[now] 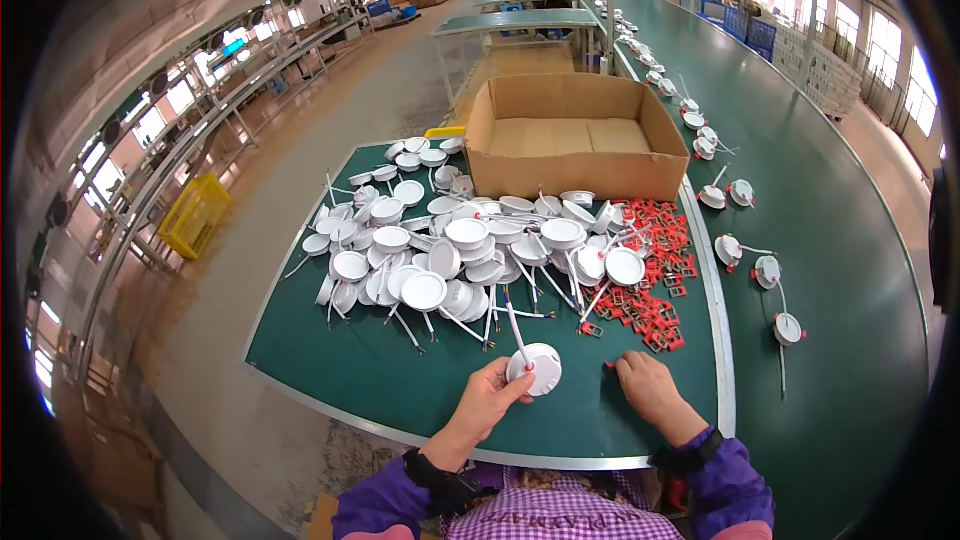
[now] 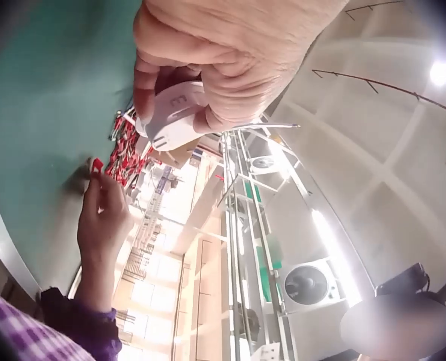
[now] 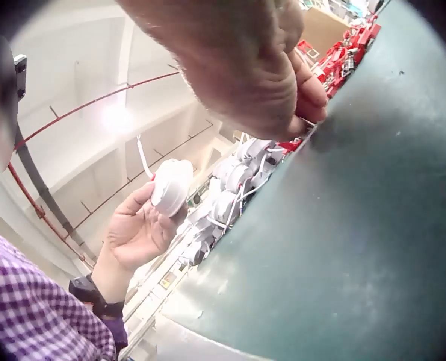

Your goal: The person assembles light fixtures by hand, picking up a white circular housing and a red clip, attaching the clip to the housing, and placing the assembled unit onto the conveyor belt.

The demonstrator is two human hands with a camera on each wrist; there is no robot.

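My left hand is curled round one lamp, thumb on one side and fingers on the other. It holds the lamp just clear of the mat, near the front edge and right before me. I grip it by the rim, which leaves the round face free, and its wire sticks up and away from me, where it cannot snag my fingers. My right hand is down on the mat just beside it, fingertips drawn together and pinching a red clip. The wrist views show that pinch plainly, with the clip between thumb and forefinger. The two hands are near each other but not touching, so lamp and clip sit close together. Everything else lies within an easy reach. The pile of white lamps sprawls across the middle of the mat with wires pointing every way, and the heap of red clips lies to its right, on my right hand's side. Behind both stands an open box. To my right runs the belt, with single lamps spaced along it.
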